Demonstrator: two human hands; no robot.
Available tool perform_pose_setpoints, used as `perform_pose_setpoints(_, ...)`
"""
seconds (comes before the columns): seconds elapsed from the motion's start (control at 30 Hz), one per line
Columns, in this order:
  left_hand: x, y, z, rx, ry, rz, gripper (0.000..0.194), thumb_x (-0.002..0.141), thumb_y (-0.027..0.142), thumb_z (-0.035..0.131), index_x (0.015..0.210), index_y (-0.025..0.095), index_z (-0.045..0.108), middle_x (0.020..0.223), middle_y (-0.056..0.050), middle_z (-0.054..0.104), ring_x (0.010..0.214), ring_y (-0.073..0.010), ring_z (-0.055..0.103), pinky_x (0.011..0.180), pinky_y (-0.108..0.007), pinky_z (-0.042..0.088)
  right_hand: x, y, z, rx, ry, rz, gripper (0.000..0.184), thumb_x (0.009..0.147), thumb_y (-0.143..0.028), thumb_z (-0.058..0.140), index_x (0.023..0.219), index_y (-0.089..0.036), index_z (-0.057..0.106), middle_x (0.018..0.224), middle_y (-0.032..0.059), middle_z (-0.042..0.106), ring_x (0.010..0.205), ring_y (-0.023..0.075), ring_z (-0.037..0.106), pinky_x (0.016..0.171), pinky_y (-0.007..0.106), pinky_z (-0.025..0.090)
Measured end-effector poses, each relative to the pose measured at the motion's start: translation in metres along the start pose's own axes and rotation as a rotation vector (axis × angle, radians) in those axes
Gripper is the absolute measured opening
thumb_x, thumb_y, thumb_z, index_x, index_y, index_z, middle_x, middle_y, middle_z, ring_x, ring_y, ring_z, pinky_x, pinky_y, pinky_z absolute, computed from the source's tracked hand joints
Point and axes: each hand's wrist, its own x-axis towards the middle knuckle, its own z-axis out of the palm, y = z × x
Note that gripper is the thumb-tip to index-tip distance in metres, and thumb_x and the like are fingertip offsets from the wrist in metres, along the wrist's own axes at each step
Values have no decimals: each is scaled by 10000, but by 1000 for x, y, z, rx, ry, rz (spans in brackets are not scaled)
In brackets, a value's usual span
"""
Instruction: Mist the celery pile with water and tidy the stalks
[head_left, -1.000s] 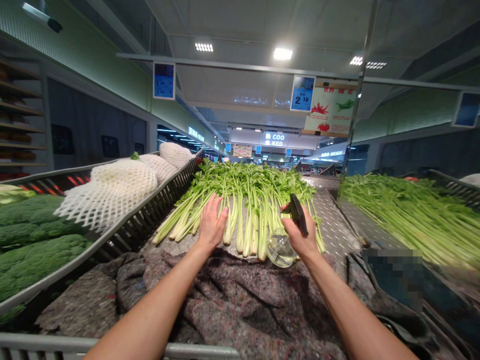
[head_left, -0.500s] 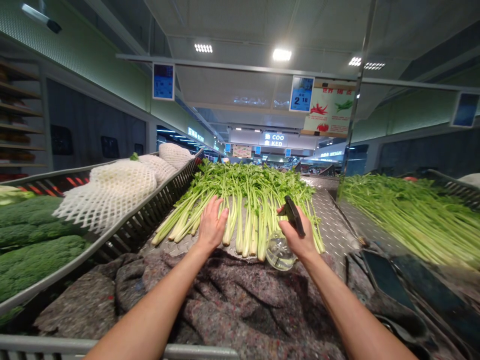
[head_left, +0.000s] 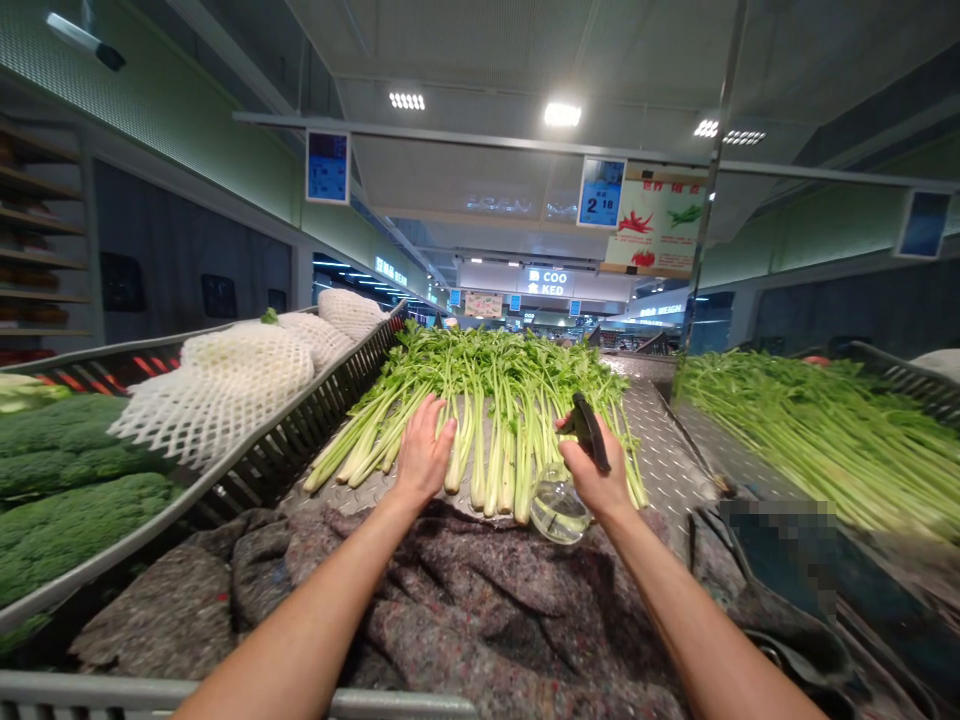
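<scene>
Light-green celery lies spread in a row on a patterned metal surface, stalk ends toward me and leaves at the back. My left hand is open over the left part of the stalks, fingers stretched forward; whether it touches them I cannot tell. My right hand grips a clear spray bottle by its black trigger head, above the celery's right-hand stalk ends. Some clear liquid appears inside the bottle. A grey-brown felt blanket lies bunched beneath my forearms.
On the left, a black slatted basket wall separates the celery from broccoli and produce in white foam nets. A mirror at right reflects the celery. Price signs hang from a rail overhead.
</scene>
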Motion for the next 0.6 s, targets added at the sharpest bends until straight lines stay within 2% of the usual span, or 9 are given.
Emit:
perform_pose_setpoints(0.23,1,0,0,4,6,9,456,831,408,271,1151,134,446,1294,-131,390,1210,-228,332,1002,-435,272,1,3,-1,-49,52,-7,257,618,-261,501,852,-175,562,639,-23,523,526,111,437,523,242,354)
perform_pose_setpoints(0.6,1,1,0,9,11,12,450,829,404,275,1146,137,449,1291,-130,395,1207,-228,337,999,-434,275,0,1,0,-7,-1,14,243,619,-258,498,838,-172,558,698,-5,561,530,108,448,517,239,357)
